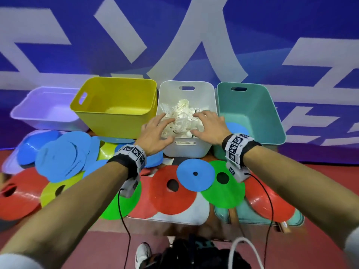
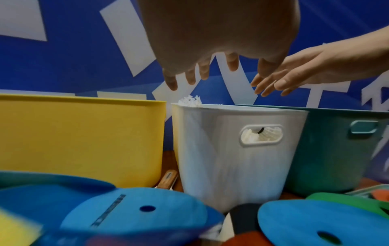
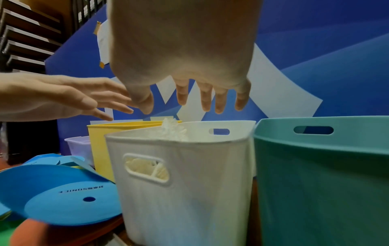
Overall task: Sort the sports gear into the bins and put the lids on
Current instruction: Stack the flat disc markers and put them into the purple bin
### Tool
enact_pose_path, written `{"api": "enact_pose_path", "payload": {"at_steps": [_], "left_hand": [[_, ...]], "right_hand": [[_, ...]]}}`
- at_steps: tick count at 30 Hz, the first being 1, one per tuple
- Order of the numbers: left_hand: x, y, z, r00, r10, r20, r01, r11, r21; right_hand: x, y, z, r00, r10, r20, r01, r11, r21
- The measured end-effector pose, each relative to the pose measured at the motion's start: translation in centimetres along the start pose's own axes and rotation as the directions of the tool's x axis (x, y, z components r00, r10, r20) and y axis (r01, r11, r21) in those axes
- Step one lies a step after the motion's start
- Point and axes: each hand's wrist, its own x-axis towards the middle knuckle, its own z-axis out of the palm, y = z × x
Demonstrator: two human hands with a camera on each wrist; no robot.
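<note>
A white bin (image 1: 207, 150) stands in the middle, piled with white shuttlecocks (image 1: 181, 111). Both my hands hover above it with fingers spread and hold nothing: the left hand (image 1: 155, 131) over its left side, the right hand (image 1: 206, 125) over its right side. The wrist views show the fingers (image 2: 232, 64) (image 3: 207, 98) clear of the rim, with shuttlecock feathers (image 2: 190, 101) (image 3: 172, 129) poking up below. A yellow bin (image 1: 108, 121) stands to the left, a teal bin (image 1: 272, 113) to the right, a lilac bin (image 1: 38, 115) at far left. Flat blue, red and green discs (image 1: 195, 174) lie in front.
A blue banner wall (image 1: 194, 35) with white letters rises behind the bins. White (image 1: 186, 217) and teal lids (image 1: 252, 217) lie under the discs near me. A lilac lid (image 1: 9, 162) sits at left. Cables hang from both wristbands, and a dark bag (image 1: 194, 255) is at my feet.
</note>
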Motion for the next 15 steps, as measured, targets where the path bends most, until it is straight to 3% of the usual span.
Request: {"api": "enact_pose_path", "payload": {"at_steps": [4,11,15], "left_hand": [[-2.7,-2.7,-0.1,0.992,0.118,-0.047,-0.121,0.991,-0.063],[-4.6,-5.1,2.4,0.954,0.3,-0.001,-0.298,0.947,-0.124],[-6.5,-4.8,3.7,0.917,0.395,0.055,-0.384,0.912,-0.143]], "right_hand": [[-1.6,-3.4,1.6,0.998,0.062,0.011,-0.062,0.998,0.015],[-6.2,-6.6,3.4,0.991,0.121,-0.05,-0.123,0.992,-0.028],[-10.0,-7.2,5.7,0.991,0.072,-0.115,-0.076,0.996,-0.036]]}}
